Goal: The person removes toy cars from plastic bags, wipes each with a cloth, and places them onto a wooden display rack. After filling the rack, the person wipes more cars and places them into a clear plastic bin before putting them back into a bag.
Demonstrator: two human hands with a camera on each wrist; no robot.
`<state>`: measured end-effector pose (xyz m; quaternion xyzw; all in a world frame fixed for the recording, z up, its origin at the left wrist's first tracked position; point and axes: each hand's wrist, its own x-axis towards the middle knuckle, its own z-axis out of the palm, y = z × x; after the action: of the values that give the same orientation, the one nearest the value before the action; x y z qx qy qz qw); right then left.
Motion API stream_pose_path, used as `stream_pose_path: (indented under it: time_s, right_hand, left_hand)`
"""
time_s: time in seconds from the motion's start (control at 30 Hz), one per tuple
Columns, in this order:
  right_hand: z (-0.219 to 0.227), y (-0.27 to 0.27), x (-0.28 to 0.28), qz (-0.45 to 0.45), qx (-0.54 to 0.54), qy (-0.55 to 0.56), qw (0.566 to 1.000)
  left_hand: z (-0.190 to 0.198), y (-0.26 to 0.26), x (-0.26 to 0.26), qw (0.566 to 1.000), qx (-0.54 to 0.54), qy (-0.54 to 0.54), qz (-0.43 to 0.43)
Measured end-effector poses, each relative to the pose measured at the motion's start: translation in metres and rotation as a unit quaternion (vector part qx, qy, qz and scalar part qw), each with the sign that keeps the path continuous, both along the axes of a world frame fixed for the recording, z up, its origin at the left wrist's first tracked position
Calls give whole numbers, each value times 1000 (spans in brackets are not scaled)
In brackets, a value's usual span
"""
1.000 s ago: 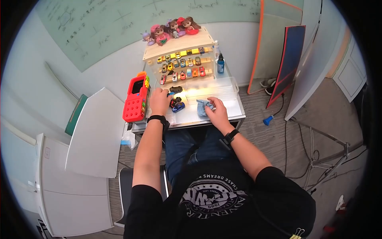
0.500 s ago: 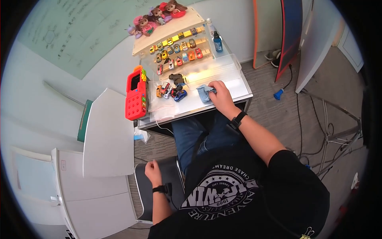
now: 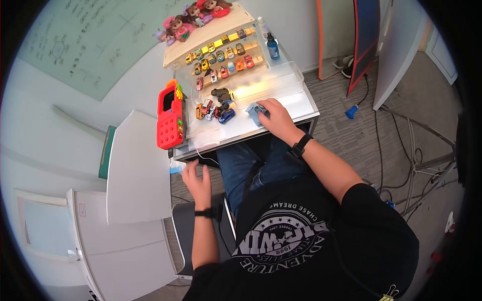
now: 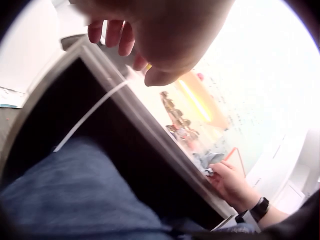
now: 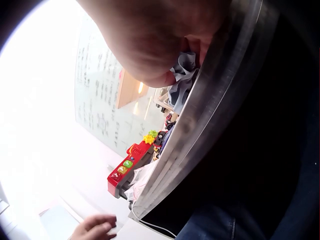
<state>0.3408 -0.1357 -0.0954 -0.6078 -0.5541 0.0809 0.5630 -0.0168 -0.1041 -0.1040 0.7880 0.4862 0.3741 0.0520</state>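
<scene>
My right hand (image 3: 277,121) grips a crumpled blue-grey cloth (image 3: 254,115) on the white tabletop, close to its front edge. In the right wrist view the cloth (image 5: 183,82) bunches out between thumb and fingers. Off the front left corner of the table, my left hand (image 3: 197,188) hangs over the chair with its fingers apart and nothing in them. The left wrist view shows those fingers (image 4: 114,34) loosely extended. Left of the cloth lies a cluster of toy cars, among them a blue car (image 3: 227,116) and an orange one (image 3: 199,111). A dark toy (image 3: 221,95) lies behind them.
A red toy console (image 3: 169,120) stands at the table's left edge. Behind are wooden tiers (image 3: 236,69) of toy cars, topped by dolls (image 3: 179,27). A clear plastic lid (image 3: 281,83) and a blue bottle (image 3: 272,47) are on the right. A white cable (image 3: 205,159) hangs off the front.
My left hand has left the toy cars, dropped beside the chair, then risen toward the table with its fingers spreading. More cars now show in the cluster. My right hand stays at the cloth.
</scene>
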Motion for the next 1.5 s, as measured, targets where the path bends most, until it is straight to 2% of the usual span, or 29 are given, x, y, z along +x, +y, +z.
stream_pose_path:
  time_s: [0.03, 0.1, 0.23, 0.33, 0.43, 0.5, 0.57, 0.6, 0.63, 0.7, 0.77, 0.83, 0.87, 0.93, 1.03, 1.17, 1.3, 1.4, 1.43, 1.5]
  right_hand:
    - [0, 0, 0, 0, 14, -18, 1000]
    - [2, -1, 0, -3, 14, -11, 1000]
    - [1, 0, 0, -11, 6, 11, 1000]
    - [-1, 0, 1, -4, 33, -8, 999]
    - [2, -2, 0, -2, 16, 18, 1000]
    - [2, -1, 1, -2, 21, 10, 1000]
    - [2, -2, 0, 3, 23, -3, 1000]
    - [2, -2, 0, 0, 20, 0, 1000]
    - [2, -1, 0, -3, 18, 2, 1000]
    - [1, -1, 0, 0, 20, -2, 1000]
    - [1, 0, 1, -7, 25, -1, 1000]
    - [-1, -1, 2, 9, 13, 7, 1000]
    - [-1, -2, 3, 6, 12, 8, 1000]
    - [0, -3, 2, 14, 19, 0, 1000]
    - [2, -3, 1, 6, 22, -4, 1000]
    - [3, -3, 2, 4, 23, -2, 1000]
    - [0, -2, 2, 0, 22, -2, 1000]
    - [2, -6, 1, -14, 50, 5, 999]
    - [5, -8, -1, -21, 68, 20, 997]
    - [7, -14, -2, -35, 94, -21, 995]
  left_hand:
    - [14, 12, 19, 1000, 15, -9, -11]
    - [31, 32, 50, 998, 34, 54, 7]
    - [41, 72, 69, 990, 59, 124, 16]
    - [51, 88, 74, 972, 51, 231, 1]
    - [71, 118, 75, 974, 78, 211, 14]
    - [108, 125, 82, 976, 100, 191, 24]
    - [135, 135, 85, 975, 74, 210, -29]
    - [135, 142, 81, 967, 38, 245, -64]
    - [131, 138, 81, 967, 37, 243, -61]
    - [122, 122, 84, 922, 1, 366, -129]
    - [96, 125, 89, 907, 17, 404, -114]
    - [84, 138, 87, 904, 47, 411, -109]
    - [90, 138, 89, 903, 47, 412, -113]
    - [112, 136, 96, 910, 90, 399, -60]
    - [146, 142, 101, 931, 178, 311, -76]
    - [192, 134, 107, 950, 156, 263, -70]
    - [220, 110, 95, 968, 114, 219, -54]
    - [230, 88, 73, 948, 255, 147, -123]
    - [230, 72, 66, 948, 255, 147, -121]
    - [220, 28, 55, 996, 62, 11, -58]
